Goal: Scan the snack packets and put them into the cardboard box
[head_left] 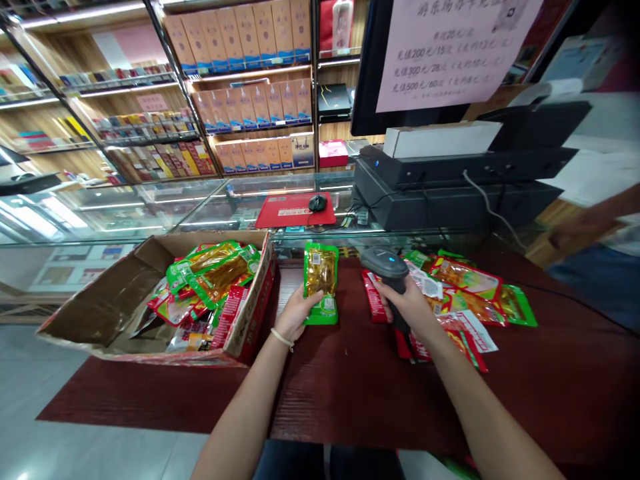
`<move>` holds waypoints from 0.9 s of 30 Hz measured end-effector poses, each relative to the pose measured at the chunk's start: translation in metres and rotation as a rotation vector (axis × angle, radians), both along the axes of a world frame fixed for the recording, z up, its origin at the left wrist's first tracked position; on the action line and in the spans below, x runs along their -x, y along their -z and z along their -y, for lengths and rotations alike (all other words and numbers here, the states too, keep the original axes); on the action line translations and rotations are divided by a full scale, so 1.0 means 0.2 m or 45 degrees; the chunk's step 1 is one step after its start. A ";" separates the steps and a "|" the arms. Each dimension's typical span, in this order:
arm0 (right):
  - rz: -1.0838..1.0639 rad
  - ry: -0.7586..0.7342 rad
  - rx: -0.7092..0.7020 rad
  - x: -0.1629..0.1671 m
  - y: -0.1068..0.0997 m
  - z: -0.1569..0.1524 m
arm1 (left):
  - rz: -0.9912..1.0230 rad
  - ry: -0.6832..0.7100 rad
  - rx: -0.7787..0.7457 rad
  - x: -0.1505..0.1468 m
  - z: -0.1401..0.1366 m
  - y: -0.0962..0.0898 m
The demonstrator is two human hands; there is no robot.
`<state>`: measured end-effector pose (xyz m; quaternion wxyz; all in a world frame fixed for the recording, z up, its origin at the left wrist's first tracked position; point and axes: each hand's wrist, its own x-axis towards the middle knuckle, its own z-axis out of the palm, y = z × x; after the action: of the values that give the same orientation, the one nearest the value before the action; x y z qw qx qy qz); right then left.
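Observation:
My left hand (296,311) grips a green-edged snack packet (321,273) by its lower left side, thumb on top; a small white label shows near its upper end. A black barcode scanner (385,264) is in my right hand (411,308), fingers wrapped round its handle, its head tilted toward the left. Beyond and beneath that hand lies a loose pile of red and green snack packets (473,283), partly hidden by my forearm. Left of my left hand, an open cardboard box (95,293) holds several more packets (213,270).
The dark red tabletop (340,400) meets a glass display counter (200,207). On the glass are a red mouse pad (273,210), a black mouse (317,203) and a monitor with a paper sign (440,53). A person's arm (585,227) appears at right. A cable runs along the right side.

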<state>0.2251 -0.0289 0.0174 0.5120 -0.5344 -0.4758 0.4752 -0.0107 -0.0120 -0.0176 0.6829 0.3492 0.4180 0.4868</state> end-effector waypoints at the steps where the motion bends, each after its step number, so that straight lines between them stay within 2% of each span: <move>1: 0.012 -0.023 -0.001 0.00 0.00 0.00 | -0.038 -0.070 -0.046 -0.01 -0.01 0.01; 5: 0.125 -0.169 0.000 -0.01 0.01 0.03 | -0.190 -0.232 -0.142 0.00 -0.05 0.06; 8: 0.206 -0.268 -0.001 0.01 0.00 0.05 | -0.302 -0.282 -0.148 0.03 -0.07 0.09; 12: 0.274 -0.347 0.014 0.03 -0.03 0.08 | -0.317 -0.306 -0.144 0.05 -0.08 0.11; 17: 0.310 -0.327 0.049 0.06 -0.08 0.09 | -0.343 -0.296 -0.116 0.05 -0.08 0.12; 22: 0.272 -0.277 0.021 0.05 -0.02 0.08 | -0.361 -0.295 -0.129 0.04 -0.09 0.12; 27: 0.175 -0.230 0.045 0.04 0.01 0.07 | -0.437 -0.357 -0.326 0.01 -0.08 0.11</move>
<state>0.2163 -0.0420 0.0144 0.4237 -0.5295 -0.5476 0.4901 -0.0118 0.0033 -0.0395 0.4781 0.4490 0.5072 0.5591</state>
